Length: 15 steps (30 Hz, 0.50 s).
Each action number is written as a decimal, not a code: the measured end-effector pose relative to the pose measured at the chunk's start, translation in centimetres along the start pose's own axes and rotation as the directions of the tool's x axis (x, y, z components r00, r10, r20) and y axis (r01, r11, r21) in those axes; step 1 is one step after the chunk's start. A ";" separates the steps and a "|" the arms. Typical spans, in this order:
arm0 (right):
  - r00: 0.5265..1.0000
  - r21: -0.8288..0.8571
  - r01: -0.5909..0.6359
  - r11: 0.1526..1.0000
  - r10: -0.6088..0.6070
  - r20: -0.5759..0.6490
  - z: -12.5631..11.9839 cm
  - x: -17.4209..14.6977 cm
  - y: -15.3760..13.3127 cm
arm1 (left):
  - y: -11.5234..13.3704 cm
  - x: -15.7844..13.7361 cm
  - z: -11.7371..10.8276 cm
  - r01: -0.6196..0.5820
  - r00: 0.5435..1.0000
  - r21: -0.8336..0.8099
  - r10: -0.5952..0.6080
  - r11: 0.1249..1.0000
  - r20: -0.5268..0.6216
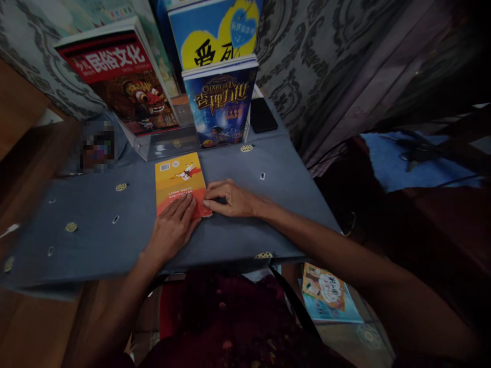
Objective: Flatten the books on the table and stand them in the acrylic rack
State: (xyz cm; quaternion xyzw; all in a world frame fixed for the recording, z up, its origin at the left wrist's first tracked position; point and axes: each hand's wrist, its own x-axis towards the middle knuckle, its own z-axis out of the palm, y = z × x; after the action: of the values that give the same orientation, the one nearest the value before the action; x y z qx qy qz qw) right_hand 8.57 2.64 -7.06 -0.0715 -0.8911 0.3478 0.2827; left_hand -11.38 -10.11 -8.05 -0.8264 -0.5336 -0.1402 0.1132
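A yellow and orange book [172, 181] lies on the cloth-covered table, its barcode side up and the barcode at the far end. Across its near part rests my left hand [174, 220], flat with fingers stretched out and covering some of the print. My right hand [230, 199] is closed in a pinch at the book's right edge, near the lower corner. Thumb and forefinger meet there, with a dark gap between them. Whatever lies right under those fingertips is hidden.
Behind the book, a clear stand [148, 148] holds a red-topped book [126, 87] and a blue book [222, 105]. A black phone [263, 115] lies at the back right of the blue-grey tablecloth [284, 209]. Below the table's edge are more books [328, 294].
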 end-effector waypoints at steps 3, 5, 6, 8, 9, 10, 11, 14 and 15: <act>1.000 -0.055 0.010 0.998 -0.010 0.002 0.1 -0.1 -0.1 | 0.4 -0.3 0.3 0.010 1.000 0.035 -0.011 0.999 0.010; 1.000 -0.095 0.012 0.995 -0.011 0.012 0.3 -0.1 -0.1 | 1.0 -0.5 0.4 0.019 0.999 0.054 -0.021 0.998 0.030; 1.000 -0.113 0.018 0.993 -0.016 0.020 0.3 -0.1 -0.2 | 1.4 -0.7 0.4 0.022 0.999 0.056 -0.025 0.998 0.040; 0.998 -0.143 0.043 0.989 -0.037 0.042 0.4 -0.2 -0.3 | 2.3 -1.0 0.3 0.023 0.998 0.055 -0.025 0.998 0.050; 0.998 -0.154 0.058 0.986 -0.051 0.049 0.4 -0.3 -0.3 | 2.8 -1.2 0.2 0.022 0.998 0.055 -0.025 0.998 0.052; 0.997 -0.166 0.070 0.984 -0.063 0.050 0.4 -0.4 -0.4 | 3.1 -1.4 0.1 0.024 0.998 0.054 -0.027 0.998 0.052; 0.996 -0.178 0.081 0.981 -0.074 0.046 0.5 -0.5 -0.5 | 3.4 -1.7 -0.1 0.028 0.998 0.051 -0.031 0.998 0.053; 0.995 -0.208 0.099 0.973 -0.095 0.029 0.6 -1.0 -0.7 | 3.6 -2.5 -0.7 0.050 0.997 0.027 -0.052 0.998 0.059; 0.995 -0.212 0.100 0.972 -0.097 0.025 0.6 -1.2 -0.8 | 3.5 -2.9 -0.9 0.057 0.997 0.018 -0.058 0.998 0.059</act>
State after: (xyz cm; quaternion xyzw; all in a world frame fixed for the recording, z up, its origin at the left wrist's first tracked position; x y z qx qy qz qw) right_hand 9.28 1.31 -7.49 -0.0547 -0.9278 0.2362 0.2837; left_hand -9.39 -14.29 -8.36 -0.8136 -0.5613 -0.1143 0.0998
